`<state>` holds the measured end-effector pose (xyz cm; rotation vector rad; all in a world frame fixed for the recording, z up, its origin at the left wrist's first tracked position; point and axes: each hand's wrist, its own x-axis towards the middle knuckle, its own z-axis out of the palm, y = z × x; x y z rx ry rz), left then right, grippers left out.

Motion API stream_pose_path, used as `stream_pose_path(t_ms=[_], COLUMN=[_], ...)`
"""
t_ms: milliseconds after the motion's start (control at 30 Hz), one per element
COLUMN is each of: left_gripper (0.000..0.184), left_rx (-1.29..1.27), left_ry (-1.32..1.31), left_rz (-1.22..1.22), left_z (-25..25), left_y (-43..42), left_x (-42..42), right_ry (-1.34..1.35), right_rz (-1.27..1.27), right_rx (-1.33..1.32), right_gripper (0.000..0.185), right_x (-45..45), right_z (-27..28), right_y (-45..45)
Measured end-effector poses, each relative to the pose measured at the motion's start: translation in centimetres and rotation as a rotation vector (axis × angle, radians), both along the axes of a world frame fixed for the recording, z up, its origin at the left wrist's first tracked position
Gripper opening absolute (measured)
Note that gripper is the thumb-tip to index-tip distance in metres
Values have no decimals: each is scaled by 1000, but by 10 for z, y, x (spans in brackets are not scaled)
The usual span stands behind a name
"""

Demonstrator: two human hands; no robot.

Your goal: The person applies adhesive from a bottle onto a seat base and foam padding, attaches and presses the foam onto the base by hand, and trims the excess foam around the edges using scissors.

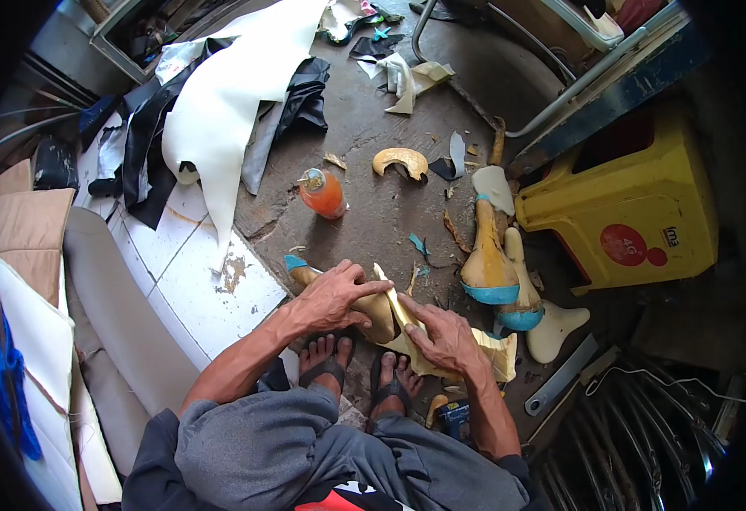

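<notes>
Low over the floor between my feet lies a tan, bicycle-saddle-shaped piece [380, 317] with a blue end. My left hand [334, 298] grips it from above, its index finger reaching to a pale yellow foam strip [401, 312]. My right hand [445, 336] pinches that strip between thumb and fingers against the saddle's right side. Beneath the right hand spreads a larger yellow foam sheet [496, 353]. Palm sides of both hands are hidden. To the right rest two tan saddles [485, 255] with blue trim and a cream saddle-shaped piece [556, 330].
An orange-filled bottle [322, 194] stands ahead, near a curved foam offcut [400, 160]. White sheet material [228, 85] covers the far left. A yellow plastic stool [637, 204] lies at right, above a metal blade-like strip [560, 375]. Scraps litter the floor.
</notes>
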<state>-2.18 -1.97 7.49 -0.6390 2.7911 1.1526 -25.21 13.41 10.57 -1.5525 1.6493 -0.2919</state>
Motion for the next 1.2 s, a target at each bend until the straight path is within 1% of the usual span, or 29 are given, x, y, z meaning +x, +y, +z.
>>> stream_pose_path(t_ms=[267,367,433,467,533,767,833,967,1033,1200], left_gripper=[77,82,87,87,89,86,83,82,82,81], left_rx=[6,13,-32,-33,-7,-52,-57,-50,-19,-40], left_ry=[11,46,4,4,-19,2,-2,16,81,77], left_rz=[11,25,28,28,17,-32,-16,7,46,60], left_z=[-8,-13,-9,-6,1,-4,-6,-11,-16,-20], left_y=[1,3,5,5,6,8,9,8,5,1], left_x=[6,7,7,6,4,6,6,7,7,6], right_ry=[55,63,-25,-25,6,44,46,64,96,73], right_rz=[9,-1,-55,-55,-8,12,8,19,-3,-37], right_rx=[11,-29,-124,-125,-21,49,26,-26,-198,-274], right_gripper=[60,60,60,60,59,60,61,61,59,57], right_x=[9,10,11,10,9,10,10,12,14,15], right_z=[-5,-14,-18,-19,-10,-4,-8,-14,-25,-53], right_y=[0,2,2,1,-6,-13,-12,-13,-10,-3])
